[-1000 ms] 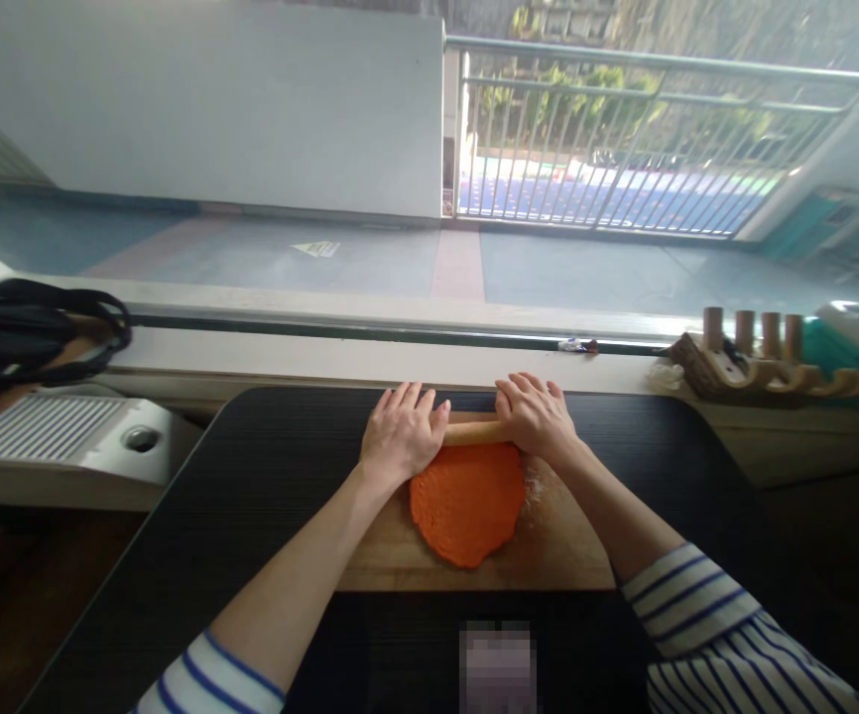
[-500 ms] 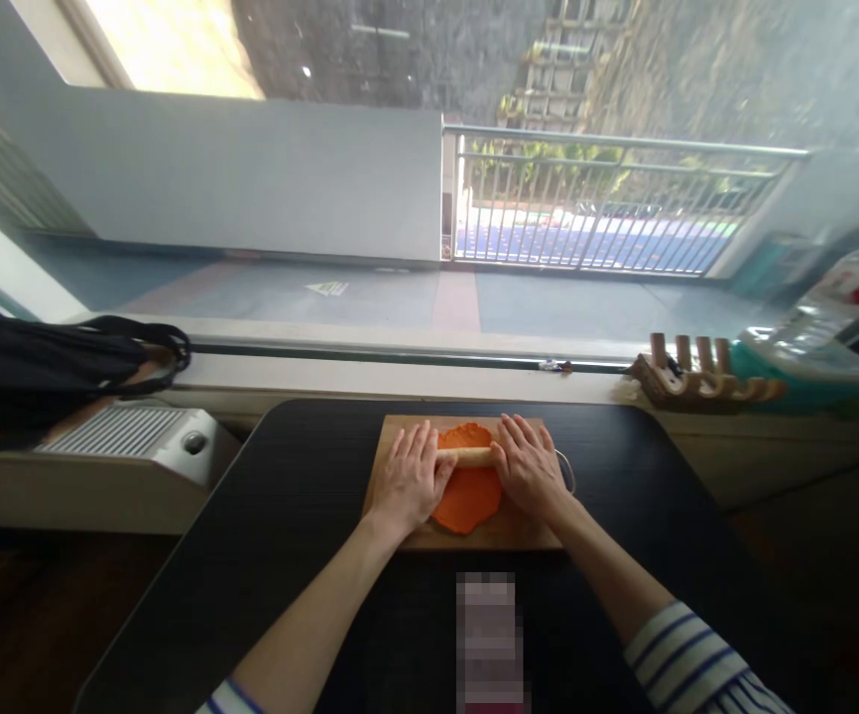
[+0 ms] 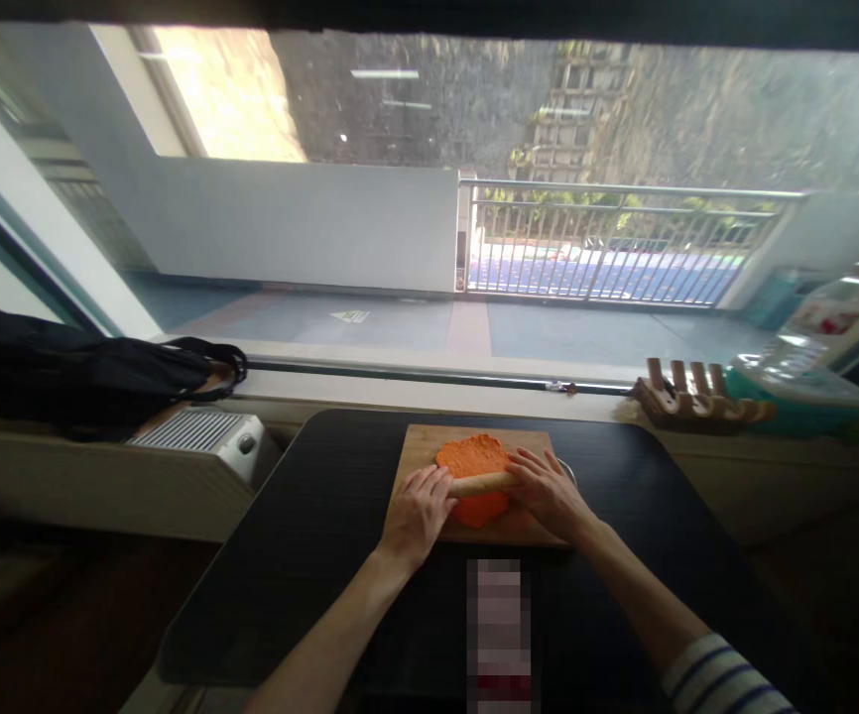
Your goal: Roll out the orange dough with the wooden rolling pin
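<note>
A light wooden rolling pin lies across a flat orange sheet of dough or clay; which material it is I cannot tell. Under the sheet is a rectangular wooden board. My left hand curls its fingers over the pin's left end. On the right end rests my right hand, its fingers gripping the pin from above and somewhat straighter. Both pin ends are hidden beneath the hands. The pin tilts slightly, right end farther away. Beyond the right hand, a thin loop shows at the board's edge.
The board sits on a black table against a window sill. On the sill are a wooden rack with pegs, a teal container and a clear bottle. A black bag lies left, above a white heater-like unit.
The rolling pin has come nearer to me over the orange sheet, with both hands on it. It now slants slightly. My left fingers curl more. The camera view has shifted too.
</note>
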### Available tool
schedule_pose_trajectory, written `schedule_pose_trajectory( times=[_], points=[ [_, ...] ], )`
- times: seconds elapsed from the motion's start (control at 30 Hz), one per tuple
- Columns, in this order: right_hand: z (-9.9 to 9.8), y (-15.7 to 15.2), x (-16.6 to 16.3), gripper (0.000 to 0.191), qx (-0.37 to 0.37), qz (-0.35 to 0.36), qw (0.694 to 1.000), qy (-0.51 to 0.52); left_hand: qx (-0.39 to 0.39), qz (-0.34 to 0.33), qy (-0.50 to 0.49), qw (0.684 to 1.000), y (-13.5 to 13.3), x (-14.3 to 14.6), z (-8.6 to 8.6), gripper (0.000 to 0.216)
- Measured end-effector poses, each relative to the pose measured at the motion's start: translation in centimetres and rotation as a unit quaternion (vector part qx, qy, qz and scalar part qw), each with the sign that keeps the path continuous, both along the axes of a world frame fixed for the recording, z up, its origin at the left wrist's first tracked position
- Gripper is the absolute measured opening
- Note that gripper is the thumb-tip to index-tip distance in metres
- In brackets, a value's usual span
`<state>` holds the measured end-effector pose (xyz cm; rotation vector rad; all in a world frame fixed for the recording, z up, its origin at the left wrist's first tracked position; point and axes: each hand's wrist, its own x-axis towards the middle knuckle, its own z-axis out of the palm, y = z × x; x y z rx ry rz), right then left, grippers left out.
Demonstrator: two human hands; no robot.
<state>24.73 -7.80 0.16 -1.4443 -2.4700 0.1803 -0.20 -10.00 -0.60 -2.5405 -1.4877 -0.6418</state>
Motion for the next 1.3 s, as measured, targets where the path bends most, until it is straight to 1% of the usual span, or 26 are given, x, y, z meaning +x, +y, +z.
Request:
schedule_pose_trajectory(
  times=[0.13, 0.23, 0.33, 0.47, 0.57, 0.73, 1.1, 1.2, 1.3],
  points=[
    [0.4, 0.2, -0.7, 0.032, 0.014, 0.065, 0.998, -0.001, 0.003, 0.015, -0.005, 1.0, -1.4, -1.2, -0.4, 0.024],
    [0.1, 0.3, -1.7, 0.035, 0.013, 0.087, 0.996, -0.017, 0.006, 0.042, 0.009, 0.999, -1.9, -2.0, -1.1, 0.025],
    [-0.5, 0.4, -2.6, 0.044, 0.016, 0.072, 0.997, -0.034, 0.018, 0.063, 0.032, 0.997, -2.1, -2.3, -1.7, 0.033],
    [-0.8, 0.6, -3.1, 0.054, 0.025, 0.045, 0.997, -0.056, 0.016, 0.061, 0.037, 0.997, -1.9, -2.3, -1.8, 0.051],
    [-0.6, 1.1, -3.4, 0.055, 0.025, 0.032, 0.997, -0.07, -0.019, 0.074, 0.035, 0.996, -1.1, -2.3, -1.3, 0.058],
    [-0.4, 2.2, -4.0, 0.055, 0.018, 0.001, 0.996, -0.085, -0.065, 0.087, 0.036, 0.993, 1.4, -2.4, -0.6, 0.062],
    [-0.3, 4.6, -5.2, 0.05, 0.04, -0.054, 0.994, -0.09, -0.08, 0.109, 0.039, 0.99, 6.3, -2.4, -0.3, 0.061],
    [-0.2, 4.8, -5.3, 0.048, 0.036, -0.065, 0.994, -0.084, -0.076, 0.115, 0.041, 0.99, 7.0, -2.4, -0.3, 0.061],
    [-0.1, 4.4, -5.4, 0.049, 0.037, -0.063, 0.994, -0.082, -0.069, 0.118, 0.04, 0.99, 6.3, -2.4, -0.4, 0.06]
  ],
)
